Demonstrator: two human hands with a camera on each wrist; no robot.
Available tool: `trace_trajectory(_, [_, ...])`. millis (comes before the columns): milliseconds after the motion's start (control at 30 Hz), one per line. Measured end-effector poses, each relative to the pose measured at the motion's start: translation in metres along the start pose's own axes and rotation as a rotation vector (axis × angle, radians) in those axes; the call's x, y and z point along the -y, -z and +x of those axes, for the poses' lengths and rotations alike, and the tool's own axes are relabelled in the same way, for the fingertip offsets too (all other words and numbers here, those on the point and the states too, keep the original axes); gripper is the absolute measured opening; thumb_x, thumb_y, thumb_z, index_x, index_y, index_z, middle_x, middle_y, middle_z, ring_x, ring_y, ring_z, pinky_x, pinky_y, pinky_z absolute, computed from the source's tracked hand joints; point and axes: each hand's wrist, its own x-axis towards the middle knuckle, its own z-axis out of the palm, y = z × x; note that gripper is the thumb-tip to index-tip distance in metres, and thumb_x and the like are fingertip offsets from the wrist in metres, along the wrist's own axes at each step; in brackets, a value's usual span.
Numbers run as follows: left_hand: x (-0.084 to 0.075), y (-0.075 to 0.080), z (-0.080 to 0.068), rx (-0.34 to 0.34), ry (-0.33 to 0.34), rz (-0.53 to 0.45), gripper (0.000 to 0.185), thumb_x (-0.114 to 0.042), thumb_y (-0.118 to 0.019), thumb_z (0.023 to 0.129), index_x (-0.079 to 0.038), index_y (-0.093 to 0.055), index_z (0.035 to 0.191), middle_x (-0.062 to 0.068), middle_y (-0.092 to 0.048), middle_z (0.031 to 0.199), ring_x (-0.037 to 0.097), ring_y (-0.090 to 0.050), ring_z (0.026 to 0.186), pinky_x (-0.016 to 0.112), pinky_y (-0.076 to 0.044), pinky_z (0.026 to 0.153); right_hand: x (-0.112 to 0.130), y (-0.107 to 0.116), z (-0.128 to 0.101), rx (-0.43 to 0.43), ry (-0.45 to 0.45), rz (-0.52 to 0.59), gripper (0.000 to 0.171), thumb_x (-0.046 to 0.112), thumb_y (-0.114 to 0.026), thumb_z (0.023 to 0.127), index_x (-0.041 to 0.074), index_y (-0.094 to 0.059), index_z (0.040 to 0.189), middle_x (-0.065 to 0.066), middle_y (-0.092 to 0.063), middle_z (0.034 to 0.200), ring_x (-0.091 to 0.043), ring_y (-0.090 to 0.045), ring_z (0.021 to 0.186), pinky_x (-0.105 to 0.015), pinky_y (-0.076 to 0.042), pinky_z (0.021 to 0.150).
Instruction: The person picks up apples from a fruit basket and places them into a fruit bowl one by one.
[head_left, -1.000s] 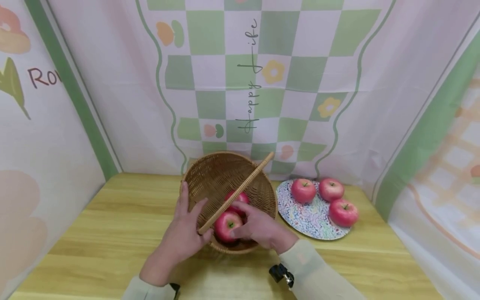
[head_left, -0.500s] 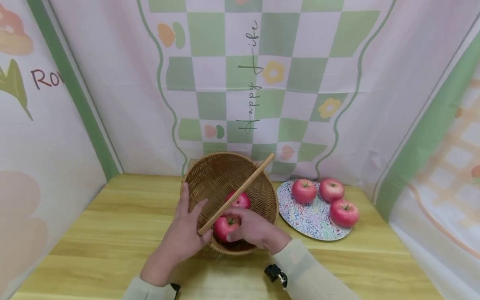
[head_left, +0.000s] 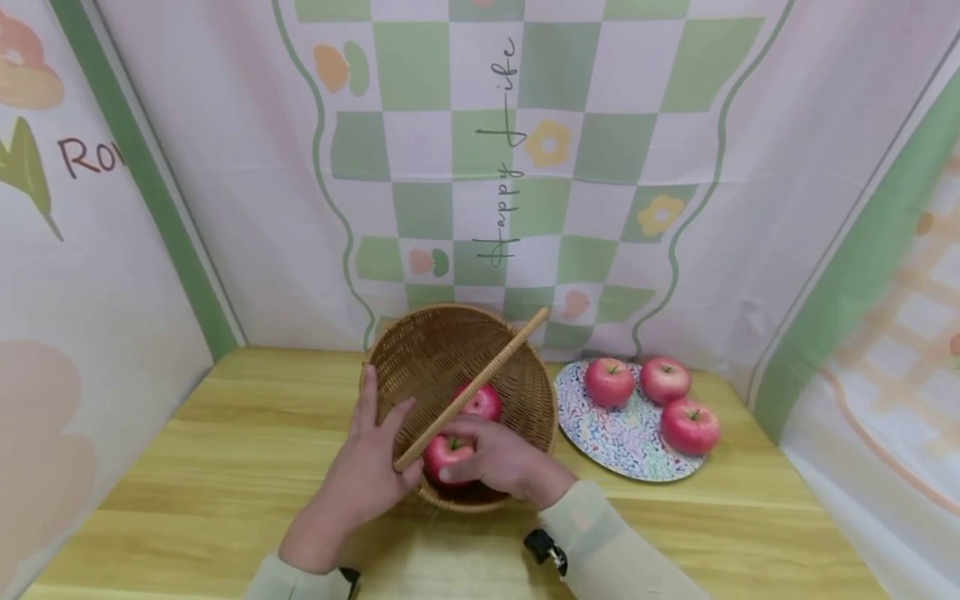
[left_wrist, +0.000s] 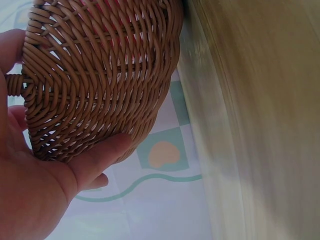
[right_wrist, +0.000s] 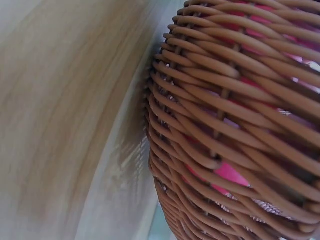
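Note:
A brown wicker basket (head_left: 420, 358) with an arched handle (head_left: 495, 367) sits on the table in the head view. My left hand (head_left: 363, 475) grips its left rim beside the handle's near end. In the left wrist view, that hand (left_wrist: 35, 195) has a finger along the woven outer wall (left_wrist: 100, 85). Inside the basket, my right hand (head_left: 502, 458) holds the nearer red apple (head_left: 437, 457), thumb and fingers around it. Another red apple (head_left: 486, 404) lies just behind, partly under the handle. Only wicker (right_wrist: 215, 100) with red showing through fills the right wrist view; the hand is hidden there.
To the basket's right, a speckled round plate (head_left: 615, 442) bears three red apples (head_left: 690, 427) at its back and right side. The wooden table (head_left: 225, 450) ends at a patterned cloth backdrop (head_left: 480, 208), with printed cloths on both sides.
My right hand has moved left inside the basket, shifting the nearer apple slightly left and toward me. The left hand and basket have hardly moved.

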Motion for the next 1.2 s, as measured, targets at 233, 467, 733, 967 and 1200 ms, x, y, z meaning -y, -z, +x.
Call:
trace_trajectory(233, [0.001, 0.001, 0.000, -0.017, -0.025, 0.001, 0.081, -0.020, -0.080, 0.078, -0.007, -0.044, 0.150, 0.013, 0.025, 0.161, 0.047, -0.008, 0.145, 0.054, -0.052, 0.085, -0.003, -0.004, 0.002, 0.008, 0.049, 0.014, 0.057, 0.014, -0.082, 0.083, 0.021, -0.064, 0.137, -0.005, -0.042, 0.153, -0.023, -0.032, 0.140, -0.052, -0.023, 0.112])
trace_trajectory(467, [0.003, 0.002, -0.001, -0.022, -0.042, -0.042, 0.080, -0.016, -0.079, 0.078, -0.007, -0.044, 0.150, 0.014, 0.023, 0.162, 0.049, -0.022, 0.141, 0.048, -0.054, 0.083, -0.003, -0.007, 0.000, -0.069, 0.047, 0.230, 0.062, 0.007, -0.084, 0.076, 0.008, -0.063, 0.135, -0.009, -0.065, 0.124, -0.022, -0.063, 0.106, -0.039, -0.052, 0.087])
trace_trajectory(733, [0.006, 0.001, 0.000, -0.032, -0.074, -0.062, 0.076, -0.014, -0.077, 0.080, -0.004, -0.045, 0.148, 0.018, 0.018, 0.162, 0.053, -0.032, 0.135, 0.040, -0.054, 0.074, -0.004, -0.001, -0.005, -0.122, 0.041, 0.450, 0.064, 0.000, -0.079, 0.079, 0.009, -0.059, 0.140, -0.017, -0.048, 0.142, -0.027, -0.063, 0.101, -0.034, -0.056, 0.067])
trace_trajectory(967, [0.005, -0.001, 0.000, -0.009, -0.030, -0.094, 0.076, -0.013, -0.076, 0.082, -0.007, -0.043, 0.150, 0.017, 0.016, 0.163, 0.039, -0.059, 0.103, 0.024, -0.045, 0.054, -0.001, 0.005, -0.011, -0.161, 0.118, 0.458, 0.061, -0.004, -0.075, 0.078, 0.008, -0.061, 0.136, -0.017, -0.054, 0.134, -0.029, -0.059, 0.110, -0.037, -0.053, 0.087])
trace_trajectory(1200, [0.005, -0.002, 0.001, 0.004, 0.006, -0.110, 0.078, -0.011, -0.075, 0.081, -0.008, -0.041, 0.151, 0.016, 0.018, 0.163, 0.009, -0.051, 0.056, 0.023, -0.045, 0.048, 0.003, 0.014, -0.018, -0.228, 0.094, 0.498, 0.064, -0.004, -0.075, 0.076, 0.005, -0.058, 0.137, -0.019, -0.053, 0.134, -0.029, -0.061, 0.106, -0.038, -0.054, 0.084])
